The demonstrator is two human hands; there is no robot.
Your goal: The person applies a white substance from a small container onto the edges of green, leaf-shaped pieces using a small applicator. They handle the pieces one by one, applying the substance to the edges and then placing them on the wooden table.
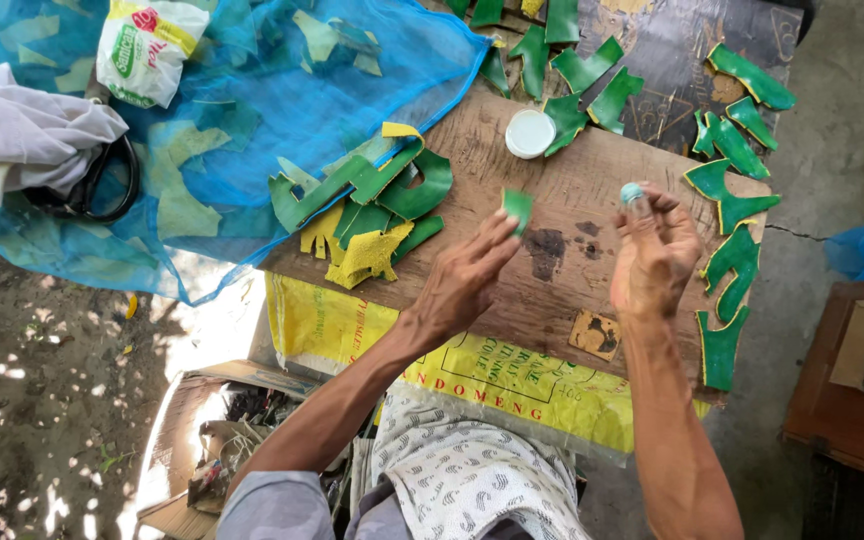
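My left hand [467,280] pinches a small green piece [518,206] by its lower edge above the wooden board [552,300]. My right hand [655,255] is closed around a small bottle with a pale blue-grey tip [632,193], held upright a little to the right of the green piece. A white round lid [530,133] lies on the board beyond both hands. A pile of green and yellow cut shapes [372,205] rests on the board to the left of my left hand.
More green cut pieces lie along the board's right edge [732,260] and at the far side [572,70]. A blue net [252,100] covers the left, with a white packet [147,45], white cloth [22,130] and black scissors [102,185]. Yellow sacking [512,385] hangs below the board.
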